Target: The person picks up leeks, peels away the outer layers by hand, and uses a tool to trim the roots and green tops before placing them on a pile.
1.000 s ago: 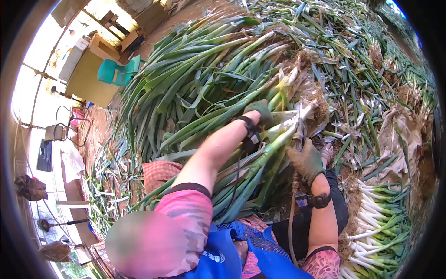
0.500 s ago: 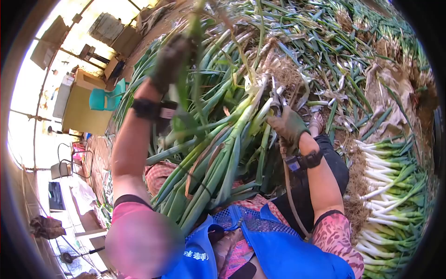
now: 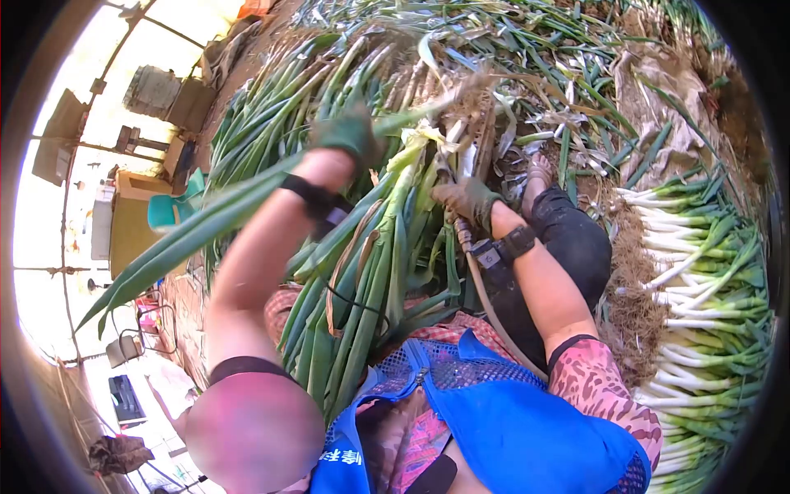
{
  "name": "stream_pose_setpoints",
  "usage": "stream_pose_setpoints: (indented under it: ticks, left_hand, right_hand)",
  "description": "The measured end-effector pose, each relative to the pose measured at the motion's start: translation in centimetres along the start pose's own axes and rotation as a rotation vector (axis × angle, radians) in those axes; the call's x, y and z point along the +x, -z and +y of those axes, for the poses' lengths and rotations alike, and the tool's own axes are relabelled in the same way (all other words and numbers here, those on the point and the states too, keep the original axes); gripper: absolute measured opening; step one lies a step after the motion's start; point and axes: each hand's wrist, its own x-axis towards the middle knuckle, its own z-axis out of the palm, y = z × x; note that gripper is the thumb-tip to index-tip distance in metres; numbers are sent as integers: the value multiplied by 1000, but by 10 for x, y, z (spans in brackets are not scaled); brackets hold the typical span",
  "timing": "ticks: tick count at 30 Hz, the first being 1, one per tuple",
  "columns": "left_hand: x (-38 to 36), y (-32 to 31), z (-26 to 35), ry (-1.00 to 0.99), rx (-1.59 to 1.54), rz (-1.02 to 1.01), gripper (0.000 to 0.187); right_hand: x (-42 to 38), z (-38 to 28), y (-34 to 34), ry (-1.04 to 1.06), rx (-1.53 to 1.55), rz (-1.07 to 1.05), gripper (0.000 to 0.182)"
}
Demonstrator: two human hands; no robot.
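Observation:
My left hand (image 3: 346, 138), in a dark green glove and blurred by motion, is closed on a long green onion (image 3: 206, 216). Its leaves trail to the lower left, and its root end (image 3: 473, 89) points to the upper right. My gloved right hand (image 3: 469, 202) grips an air gun (image 3: 444, 170) fed by a tan hose (image 3: 485, 296) that runs down past my lap. Between my arms, a bunch of green onions (image 3: 383, 247) lies across my lap with white ends upward. Beyond my left hand spreads a heap of unpeeled green onions (image 3: 271, 107).
Cleaned green onions (image 3: 691, 305) lie in a row at right, roots inward. Loose leaves and peelings (image 3: 543, 49) litter the ground ahead, beside a tan sack cloth (image 3: 658, 123). A teal chair (image 3: 177, 206) and cardboard boxes (image 3: 132, 222) stand at left.
My left hand has come down and to the right, swinging the green onion across so its root end is near the air gun. My right hand has shifted slightly left. The view has turned somewhat.

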Motion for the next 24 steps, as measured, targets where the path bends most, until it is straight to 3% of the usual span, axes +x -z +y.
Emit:
stream_pose_setpoints:
  ticks: [2,4,7,8,12,13,16,24]
  left_hand:
    - [4,-71,14,69,-66,-358,58]
    - [-11,-100,20,112,-163,-409,59]
    - [-23,-113,7,29,-294,-364,63]
    - [-24,-113,2,-6,-339,-338,63]
    - [-28,-97,-2,-42,-465,-402,65]
    - [-32,-104,-3,-78,-495,-324,61]
    - [-31,-117,2,-69,-425,-285,57]
    - [-29,-110,10,-37,-324,-307,62]
  right_hand:
    - [-42,-26,3,-233,186,70,63]
    - [-79,-44,2,-288,149,-34,55]
    - [-141,-92,-4,-224,54,-33,68]
    - [-149,-102,-2,-208,75,-92,67]
    - [-140,-87,-16,-309,44,2,62]
    - [-141,-93,-15,-331,44,29,60]
    - [-155,-100,-23,-244,3,-10,57]
    - [-143,-82,-29,-301,77,92,58]
